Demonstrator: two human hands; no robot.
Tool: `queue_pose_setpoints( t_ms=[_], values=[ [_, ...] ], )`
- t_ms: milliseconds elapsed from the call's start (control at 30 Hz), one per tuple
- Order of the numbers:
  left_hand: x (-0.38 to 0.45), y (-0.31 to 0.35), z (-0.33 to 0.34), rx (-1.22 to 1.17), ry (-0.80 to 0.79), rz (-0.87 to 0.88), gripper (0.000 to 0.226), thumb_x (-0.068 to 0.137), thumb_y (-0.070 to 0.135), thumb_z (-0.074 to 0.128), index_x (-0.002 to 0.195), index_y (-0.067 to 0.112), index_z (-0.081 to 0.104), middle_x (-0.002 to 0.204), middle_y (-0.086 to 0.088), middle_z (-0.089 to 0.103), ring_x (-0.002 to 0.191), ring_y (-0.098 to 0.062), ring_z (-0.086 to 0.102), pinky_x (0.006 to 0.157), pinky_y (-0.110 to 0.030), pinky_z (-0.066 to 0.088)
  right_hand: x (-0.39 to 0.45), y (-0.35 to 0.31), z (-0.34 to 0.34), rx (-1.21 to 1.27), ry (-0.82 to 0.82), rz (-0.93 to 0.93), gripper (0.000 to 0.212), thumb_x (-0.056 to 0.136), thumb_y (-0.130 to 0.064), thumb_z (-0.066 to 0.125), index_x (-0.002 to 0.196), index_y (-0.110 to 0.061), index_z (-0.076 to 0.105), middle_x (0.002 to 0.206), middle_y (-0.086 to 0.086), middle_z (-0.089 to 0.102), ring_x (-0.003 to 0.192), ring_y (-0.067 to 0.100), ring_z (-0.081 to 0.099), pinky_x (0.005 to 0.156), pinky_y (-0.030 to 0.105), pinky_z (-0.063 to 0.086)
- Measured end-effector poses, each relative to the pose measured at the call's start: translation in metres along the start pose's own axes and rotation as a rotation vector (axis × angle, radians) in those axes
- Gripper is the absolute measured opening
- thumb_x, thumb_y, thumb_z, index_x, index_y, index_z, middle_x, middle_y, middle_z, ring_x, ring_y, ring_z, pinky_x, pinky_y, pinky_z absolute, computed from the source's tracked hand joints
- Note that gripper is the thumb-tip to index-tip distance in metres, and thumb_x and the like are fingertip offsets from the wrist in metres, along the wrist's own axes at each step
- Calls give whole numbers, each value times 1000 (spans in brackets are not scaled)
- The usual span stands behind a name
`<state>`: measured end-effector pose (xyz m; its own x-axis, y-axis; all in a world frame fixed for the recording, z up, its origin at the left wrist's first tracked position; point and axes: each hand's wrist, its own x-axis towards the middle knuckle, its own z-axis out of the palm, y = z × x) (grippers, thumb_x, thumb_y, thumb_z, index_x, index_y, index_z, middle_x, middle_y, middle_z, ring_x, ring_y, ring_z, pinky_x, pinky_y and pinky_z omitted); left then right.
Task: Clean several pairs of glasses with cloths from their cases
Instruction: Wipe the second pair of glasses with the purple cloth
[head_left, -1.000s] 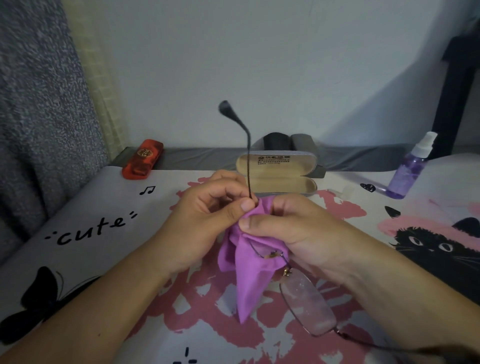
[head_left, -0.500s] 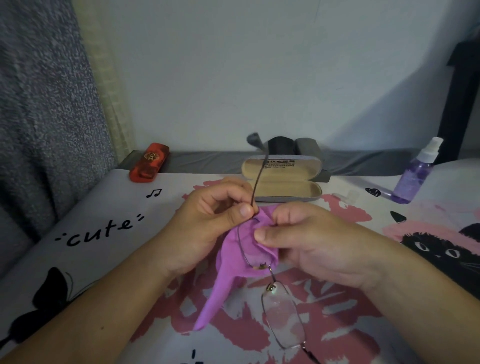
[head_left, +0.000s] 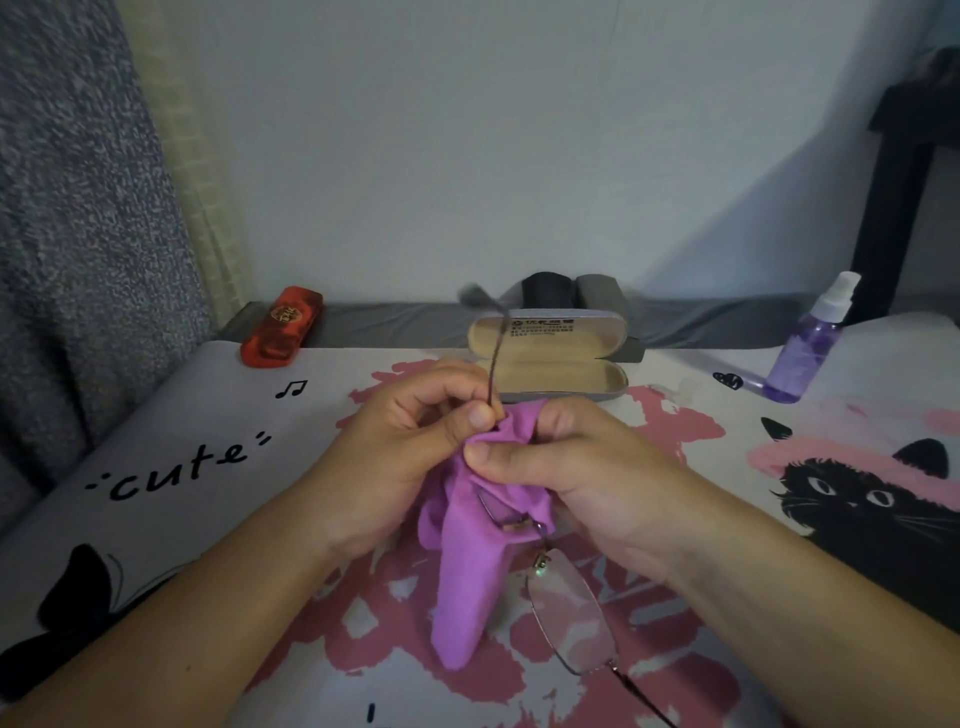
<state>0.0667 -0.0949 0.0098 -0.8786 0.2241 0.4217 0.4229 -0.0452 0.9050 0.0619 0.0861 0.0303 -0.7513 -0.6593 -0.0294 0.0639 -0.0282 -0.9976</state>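
Glasses (head_left: 561, 597) hang between my hands above the printed tabletop (head_left: 208, 415); my left hand (head_left: 415, 441) pinches a temple, my right hand (head_left: 571, 467) pinches the purple cloth (head_left: 467, 587) round one lens. Light, thin, probably fragile: hold by the rim

Left hand (head_left: 400, 447) pinching glasses (head_left: 569, 613), right hand (head_left: 587, 478) gripping purple cloth (head_left: 462, 587)

Both forearms reaching in, left hand (head_left: 415, 447) fingers curled with thumb pinching, right hand (head_left: 576, 467) thumb and fingers pinching, hands touching
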Motion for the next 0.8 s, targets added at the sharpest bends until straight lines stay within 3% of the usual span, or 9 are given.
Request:
queue_pose_setpoints(
  t_ms=[100, 300, 333, 400, 467, 533, 567, 667, 800],
  values=[
    [1, -1, -3, -21, 25, -21, 24, 84, 36, 77, 91, 14, 74, 100, -11, 62, 98, -24, 60, 93, -34, 49, 0, -2, 0, 29, 48, 3, 22, 94, -15, 65, 91, 6, 71, 88, 24, 69, 80, 29, 68, 68, 30, 60],
    [1, 3, -5, 109, 128, 113, 7, 89, 39, 70, 89, 34, 75, 91, 9, 65, 89, -11, 60, 85, -23, 46, -2, -11, -18, -14, 203, 84, 21, 98, -22, 58, 96, -8, 74, 82, 1, 75, 79, 14, 71, 89, 35, 58],
    [2, 6, -8, 150, 160, 149, 7, 91, 38, 69, 88, 36, 75, 89, 12, 64, 87, -10, 59, 84, -22, 45, -4, -17, -26, -146, 285, 56, 20, 99, -23, 59, 95, -11, 74, 76, -5, 74, 74, 7, 70, 88, 28, 57],
    [2, 10, -13, 235, 221, 194, 13, 91, 31, 66, 88, 40, 75, 89, 12, 66, 86, -8, 61, 83, -20, 46, -9, -27, -46, -670, 492, -82, 24, 99, -17, 61, 77, -20, 70, 52, -10, 61, 49, 1, 59, 60, 11, 46],
    [1, 13, -13, 277, 229, 226, 15, 91, 28, 65, 88, 39, 76, 89, 9, 66, 86, -8, 61, 82, -20, 47, -12, -34, -62, -1186, 672, -283, 29, 95, -11, 64, 71, -26, 56, 45, -11, 49, 43, 6, 49, 47, 23, 39],
    [0, 16, -8, 288, 213, 231, 13, 90, 27, 66, 86, 36, 74, 87, 7, 65, 84, -9, 61, 80, -20, 48, -15, -39, -67, -1303, 747, -435, 12, 94, -12, 61, 93, -24, 62, 55, -4, 57, 49, 18, 53, 51, 30, 43],
    [0, 17, -6, 292, 203, 225, 11, 90, 25, 68, 86, 34, 73, 87, 7, 64, 83, -8, 61, 79, -18, 48, -15, -40, -69, -1287, 762, -505, 17, 95, -10, 58, 105, -22, 65, 62, -4, 61, 52, 20, 54, 54, 31, 44],
    [-2, 16, -4, 284, 189, 207, 2, 89, 24, 71, 88, 25, 71, 87, 11, 64, 83, -4, 60, 78, -15, 46, -12, -38, -65, -1186, 620, -652, 33, 94, 0, 46, 107, -11, 75, 83, -13, 58, 68, 11, 52, 66, 25, 42],
    [0, 11, -6, 256, 202, 192, 11, 90, 27, 66, 90, 18, 73, 87, 7, 63, 83, -9, 59, 79, -20, 46, -9, -26, -54, -1262, 256, -488, 33, 83, 8, 60, 74, -21, 73, 79, -13, 59, 72, 9, 56, 67, 29, 43]
  ],
)
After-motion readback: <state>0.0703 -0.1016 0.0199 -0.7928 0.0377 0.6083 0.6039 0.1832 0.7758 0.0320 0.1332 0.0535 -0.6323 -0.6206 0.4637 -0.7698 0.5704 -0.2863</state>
